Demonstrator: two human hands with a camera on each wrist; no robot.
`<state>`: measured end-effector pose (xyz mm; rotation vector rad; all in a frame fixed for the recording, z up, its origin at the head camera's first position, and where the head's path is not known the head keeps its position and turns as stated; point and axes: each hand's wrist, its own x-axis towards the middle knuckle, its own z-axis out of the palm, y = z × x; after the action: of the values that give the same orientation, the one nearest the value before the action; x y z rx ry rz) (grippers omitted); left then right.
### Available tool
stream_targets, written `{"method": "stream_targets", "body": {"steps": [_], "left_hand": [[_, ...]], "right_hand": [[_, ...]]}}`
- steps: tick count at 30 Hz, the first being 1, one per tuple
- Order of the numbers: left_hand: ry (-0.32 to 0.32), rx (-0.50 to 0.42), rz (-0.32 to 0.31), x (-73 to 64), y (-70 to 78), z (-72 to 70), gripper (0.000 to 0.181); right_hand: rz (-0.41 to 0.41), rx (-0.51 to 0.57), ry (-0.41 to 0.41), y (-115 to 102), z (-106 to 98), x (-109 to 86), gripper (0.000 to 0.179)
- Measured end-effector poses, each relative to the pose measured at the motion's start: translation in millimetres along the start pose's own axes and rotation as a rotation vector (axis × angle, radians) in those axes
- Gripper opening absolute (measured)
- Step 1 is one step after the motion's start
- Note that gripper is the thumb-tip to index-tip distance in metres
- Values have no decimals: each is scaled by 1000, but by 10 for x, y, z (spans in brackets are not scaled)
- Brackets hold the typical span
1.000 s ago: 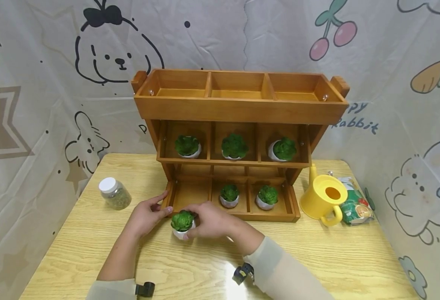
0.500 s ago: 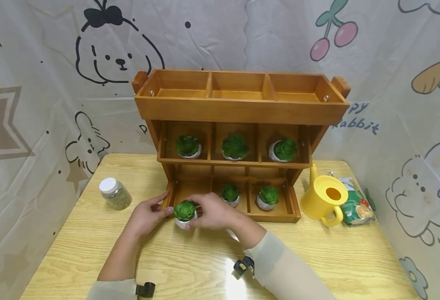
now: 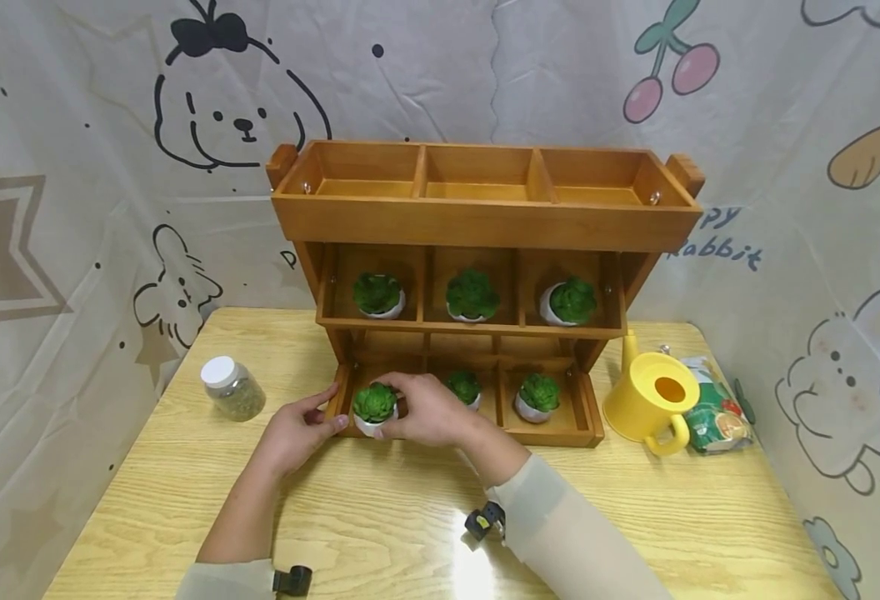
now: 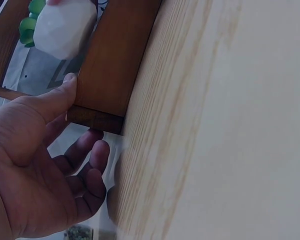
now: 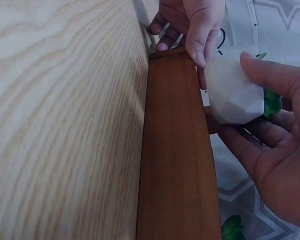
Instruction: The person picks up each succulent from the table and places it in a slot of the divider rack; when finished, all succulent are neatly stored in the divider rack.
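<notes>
My right hand [image 3: 431, 410] pinches a small potted succulent [image 3: 375, 403] by its white faceted pot, thumb on one side and fingers on the other. The plant is over the front board of the bottom left compartment of a three-tier wooden plant stand [image 3: 485, 223]. In the right wrist view the pot [image 5: 235, 95] sits higher than the board's top edge. My left hand [image 3: 297, 435] holds the stand's bottom left corner. Its thumb [image 4: 65, 92] lies on the board's upper edge, the other fingers around the end. Two more succulents sit in the bottom tier, the middle one [image 3: 464, 386] partly hidden by my right hand.
Three succulents fill the middle tier, among them the left one [image 3: 378, 293]. To the right stand a yellow watering can [image 3: 646, 400] and a green packet [image 3: 716, 417]. A lidded jar [image 3: 233, 390] is on the left of the wooden table [image 3: 380, 525]. Printed cloth hangs behind.
My right hand has lifted the succulent from in front of the stand up and away from me, over the bottom tier's front board. My left hand has stayed at the corner.
</notes>
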<state>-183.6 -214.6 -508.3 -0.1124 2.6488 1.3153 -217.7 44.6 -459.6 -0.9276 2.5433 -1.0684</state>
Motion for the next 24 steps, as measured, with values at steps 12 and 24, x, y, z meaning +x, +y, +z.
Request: {"method": "stream_targets", "body": {"steps": [12,24], "left_hand": [[-3,-9,-19,6,19,-1,68],[-9,-24,-23,14,1,2,68]], "right_hand": [[81,-26,37,123,7,161,66],[101,-104,-1,219,24,238,66]]}}
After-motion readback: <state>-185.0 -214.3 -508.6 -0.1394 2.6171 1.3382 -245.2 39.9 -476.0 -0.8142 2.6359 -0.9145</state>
